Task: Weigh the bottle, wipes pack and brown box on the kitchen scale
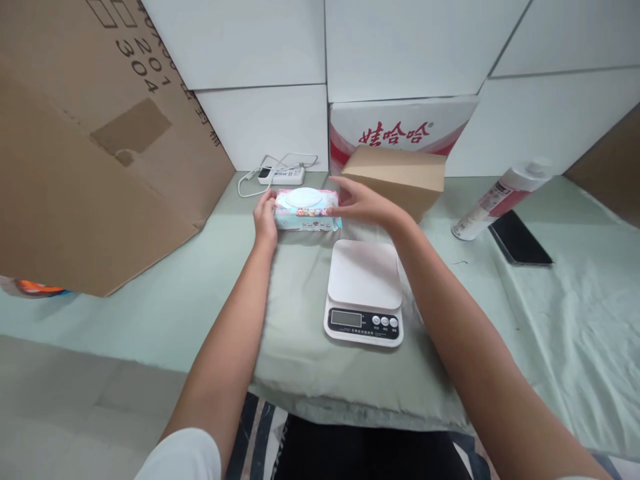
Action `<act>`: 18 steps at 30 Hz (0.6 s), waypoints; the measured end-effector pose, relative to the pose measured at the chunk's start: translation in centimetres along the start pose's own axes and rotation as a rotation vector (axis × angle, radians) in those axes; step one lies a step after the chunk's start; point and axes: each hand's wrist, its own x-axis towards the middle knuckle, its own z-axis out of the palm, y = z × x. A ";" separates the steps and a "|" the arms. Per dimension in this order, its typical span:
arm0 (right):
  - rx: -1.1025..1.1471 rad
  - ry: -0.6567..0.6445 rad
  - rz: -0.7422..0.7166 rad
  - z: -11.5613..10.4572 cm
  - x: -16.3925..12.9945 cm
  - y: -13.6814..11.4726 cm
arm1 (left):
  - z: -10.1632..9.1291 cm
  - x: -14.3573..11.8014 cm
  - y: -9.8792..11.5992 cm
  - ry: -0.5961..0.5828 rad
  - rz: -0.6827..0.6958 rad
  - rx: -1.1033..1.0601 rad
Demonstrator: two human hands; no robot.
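Two bare hands flank a pastel pink-and-blue, soft plastic wipes pack with a white oval lid (306, 212), near the far side of the pale green, cloth-covered surface (225, 287). We see the left hand (265, 217) curled against the pack's left end, its grip partly closed and seeming to hold it. The right hand (363, 201) arches over the other end with thumb and fingers spread wide, the thumb at the front corner; we cannot tell how firmly it presses. Holding a long pack by its ends, we judge, keeps it level and leaves the lid uncovered.

Nearer the person, between the forearms, sits a white, flat-topped plastic kitchen scale (365, 290), its display turned towards the person, presumably for easy reading. Behind the right hand we find a plain brown cardboard box (400, 173); off to the right, a white-and-red cylindrical bottle (500, 198) (its lean may be the wide lens) stands beside a black phone (521, 240).
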 end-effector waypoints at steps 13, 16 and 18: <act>-0.325 0.756 0.174 -9.6 -2.5 8.3 | 4.0 -5.0 8.2 -0.471 0.486 0.589; -0.283 0.724 0.213 -8.8 -2.4 9.5 | 4.5 -6.6 8.1 -0.518 0.505 0.714; -0.251 0.767 0.190 -8.4 -2.4 10.0 | 4.8 -7.0 7.8 -0.506 0.545 0.694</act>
